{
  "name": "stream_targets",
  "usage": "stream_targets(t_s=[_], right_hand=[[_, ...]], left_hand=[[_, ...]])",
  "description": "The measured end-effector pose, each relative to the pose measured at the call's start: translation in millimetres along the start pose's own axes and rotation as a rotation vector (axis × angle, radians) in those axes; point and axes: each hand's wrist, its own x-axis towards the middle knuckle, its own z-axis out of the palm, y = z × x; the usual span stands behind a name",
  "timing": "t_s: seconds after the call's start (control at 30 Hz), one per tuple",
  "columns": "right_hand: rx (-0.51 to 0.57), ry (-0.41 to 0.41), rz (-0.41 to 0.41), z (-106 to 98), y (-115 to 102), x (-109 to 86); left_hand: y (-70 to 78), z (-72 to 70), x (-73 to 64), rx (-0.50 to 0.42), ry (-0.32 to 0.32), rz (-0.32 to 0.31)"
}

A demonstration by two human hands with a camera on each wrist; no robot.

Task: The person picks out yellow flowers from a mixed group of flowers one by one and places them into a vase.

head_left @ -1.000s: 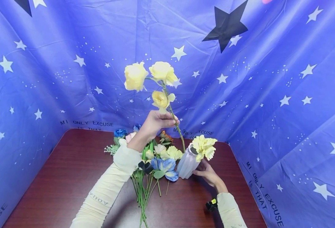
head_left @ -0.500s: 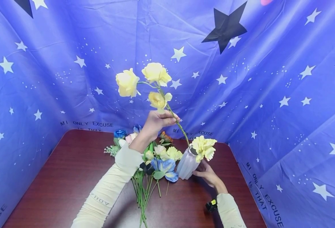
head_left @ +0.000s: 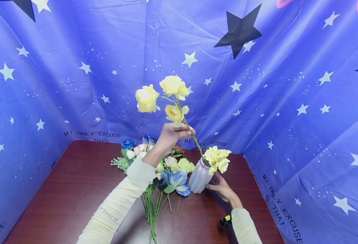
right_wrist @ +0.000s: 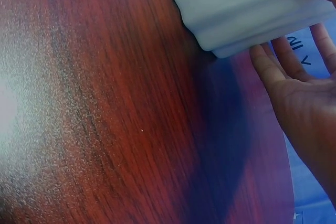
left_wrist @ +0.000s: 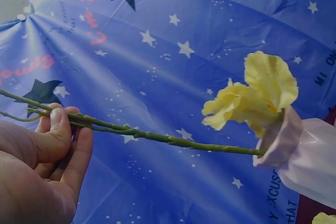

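Care is needed when the long green stem (left_wrist: 178,140) is put into the vase (head_left: 199,178). The tip should be aimed at the hole, next to the frilly yellow flower (head_left: 217,158) that is set there. Then it should be pushed down slowly and as straight as can be. If it is pushed at a slant, the rim may be bumped and the vase may be tipped, so the vase should be held still.

The stem is pinched by the thumb and fingers of the left hand (head_left: 174,135), just under the three yellow blooms (head_left: 146,98). Below the pinch, a long bit of stem is seen, going down to the mouth of the vase. The low end is seen at the rim, but how far it is tucked in cannot be told. The vase is gripped low down by the right hand (head_left: 224,189), with the thumb and fingertips on it. Beside it, more flowers (head_left: 175,178) are laid on the table (head_left: 60,189).
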Motion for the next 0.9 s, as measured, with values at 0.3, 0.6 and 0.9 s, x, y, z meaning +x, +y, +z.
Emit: stream_targets(t_s=[0.3, 0.6, 0.9], right_hand=[[0.012, 0.028, 0.031, 1.2, -2.8, -1.6], [0.011, 0.022, 0.026, 0.5, -1.5, -1.7], [0.005, 0.027, 0.052, 2.5, -4.3, 0.4]], left_hand=[[-14.7, 8.6, 0.8, -0.025, 0.001, -0.015], [-31.5, 14.9, 4.5, 0.002, -0.013, -0.004], [-38.1, 21.1, 4.9, 0.074, -0.055, -0.029]])
